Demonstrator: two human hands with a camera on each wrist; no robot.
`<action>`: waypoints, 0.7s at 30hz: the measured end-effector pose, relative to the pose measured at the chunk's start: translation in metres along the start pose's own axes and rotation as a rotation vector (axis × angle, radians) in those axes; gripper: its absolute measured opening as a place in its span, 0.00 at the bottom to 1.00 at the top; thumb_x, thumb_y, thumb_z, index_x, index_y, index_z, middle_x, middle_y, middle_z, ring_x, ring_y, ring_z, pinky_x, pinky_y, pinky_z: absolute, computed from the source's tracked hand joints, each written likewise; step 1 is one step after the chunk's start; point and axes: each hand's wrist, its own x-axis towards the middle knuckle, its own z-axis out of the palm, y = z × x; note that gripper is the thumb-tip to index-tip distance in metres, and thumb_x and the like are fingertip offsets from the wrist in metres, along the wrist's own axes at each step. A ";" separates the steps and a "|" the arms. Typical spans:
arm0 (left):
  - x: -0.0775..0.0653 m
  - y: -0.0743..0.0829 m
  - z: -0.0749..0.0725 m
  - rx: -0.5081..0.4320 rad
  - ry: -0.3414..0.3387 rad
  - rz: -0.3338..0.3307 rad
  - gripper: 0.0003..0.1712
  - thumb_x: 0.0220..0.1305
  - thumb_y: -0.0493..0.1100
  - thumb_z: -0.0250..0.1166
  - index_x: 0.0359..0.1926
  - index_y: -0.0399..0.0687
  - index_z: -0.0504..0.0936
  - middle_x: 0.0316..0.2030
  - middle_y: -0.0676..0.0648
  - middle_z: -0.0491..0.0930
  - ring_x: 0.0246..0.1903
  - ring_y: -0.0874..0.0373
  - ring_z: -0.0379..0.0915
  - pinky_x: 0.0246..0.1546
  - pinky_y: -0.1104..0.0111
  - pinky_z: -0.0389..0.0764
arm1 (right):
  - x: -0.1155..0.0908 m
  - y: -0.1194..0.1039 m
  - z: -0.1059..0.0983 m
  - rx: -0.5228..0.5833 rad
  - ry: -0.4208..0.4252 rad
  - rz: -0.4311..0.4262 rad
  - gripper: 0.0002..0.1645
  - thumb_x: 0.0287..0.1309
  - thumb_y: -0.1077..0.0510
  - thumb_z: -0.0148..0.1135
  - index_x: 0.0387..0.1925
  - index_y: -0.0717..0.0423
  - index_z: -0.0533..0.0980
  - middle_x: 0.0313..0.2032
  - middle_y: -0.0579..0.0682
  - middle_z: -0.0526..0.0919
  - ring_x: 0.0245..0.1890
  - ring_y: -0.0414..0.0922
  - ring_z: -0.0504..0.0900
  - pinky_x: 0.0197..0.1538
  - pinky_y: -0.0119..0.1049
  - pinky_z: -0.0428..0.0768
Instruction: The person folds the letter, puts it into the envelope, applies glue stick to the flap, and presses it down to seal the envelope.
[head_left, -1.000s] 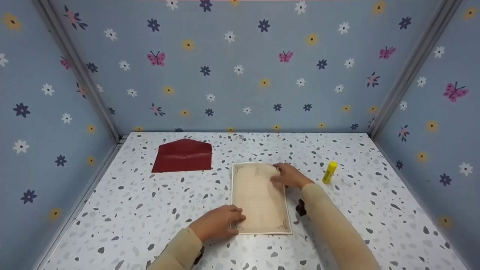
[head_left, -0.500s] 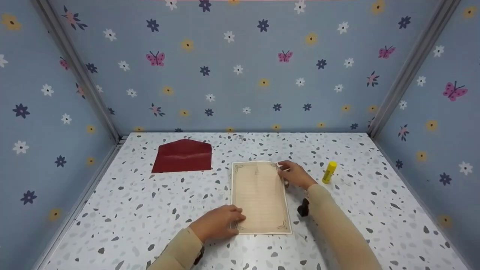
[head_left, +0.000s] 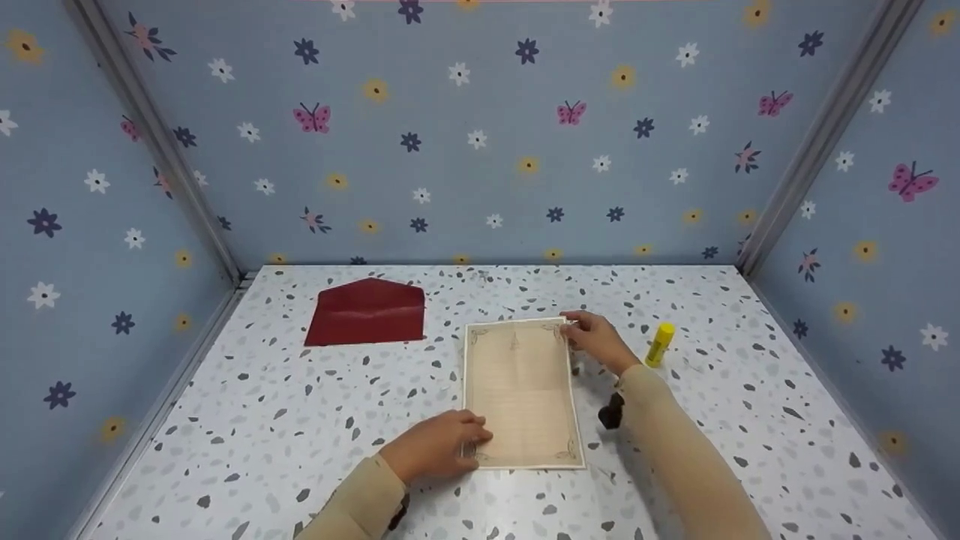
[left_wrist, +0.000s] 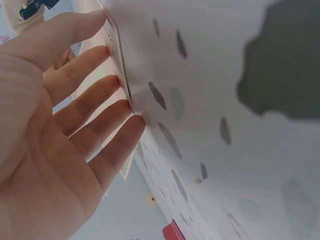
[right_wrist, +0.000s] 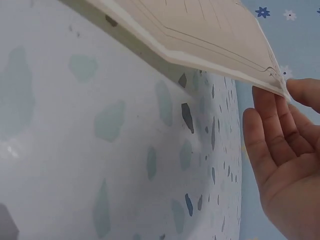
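A cream sheet of paper [head_left: 517,397] with a decorated border and a white edge lies upright before me on the speckled table. The fingertips of my left hand [head_left: 435,448] rest on its lower left corner; the left wrist view shows these fingers [left_wrist: 95,100] fairly straight against the paper's edge. At the upper right corner, my right hand [head_left: 600,341] pinches the sheet between thumb and fingers. That corner is raised off the table in the right wrist view, and the paper [right_wrist: 215,30] shows a crease across it.
A dark red envelope [head_left: 367,316] with its flap unfolded lies at the back left of the table [head_left: 300,450]. Right of my right hand stands a yellow glue stick [head_left: 659,345]. Blue flowered panels [head_left: 480,135] enclose the back and both sides.
My right hand has slid from the sheet's right part to its upper right corner, now pinching and lifting it. The sheet's fold there has flattened out. My left hand stays in place.
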 end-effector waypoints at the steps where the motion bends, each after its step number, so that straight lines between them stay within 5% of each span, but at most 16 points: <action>1: 0.000 0.000 0.000 0.000 -0.001 -0.001 0.24 0.63 0.47 0.71 0.60 0.50 0.82 0.61 0.47 0.76 0.60 0.52 0.72 0.63 0.61 0.71 | 0.000 -0.001 0.000 0.003 -0.001 -0.002 0.26 0.72 0.51 0.57 0.65 0.60 0.72 0.49 0.55 0.82 0.45 0.47 0.82 0.54 0.43 0.81; 11: -0.001 -0.001 0.000 0.011 -0.005 -0.007 0.25 0.63 0.48 0.70 0.61 0.51 0.82 0.62 0.48 0.75 0.61 0.53 0.72 0.63 0.61 0.71 | -0.009 -0.006 -0.006 0.079 -0.003 -0.097 0.22 0.73 0.47 0.56 0.54 0.61 0.78 0.46 0.56 0.84 0.45 0.50 0.84 0.53 0.46 0.81; 21: -0.002 -0.001 0.001 0.032 -0.009 0.012 0.25 0.65 0.49 0.70 0.61 0.50 0.81 0.62 0.47 0.75 0.62 0.52 0.71 0.64 0.60 0.70 | -0.017 -0.009 -0.013 0.118 -0.104 -0.139 0.23 0.78 0.46 0.48 0.49 0.64 0.74 0.43 0.58 0.83 0.43 0.52 0.84 0.53 0.48 0.81</action>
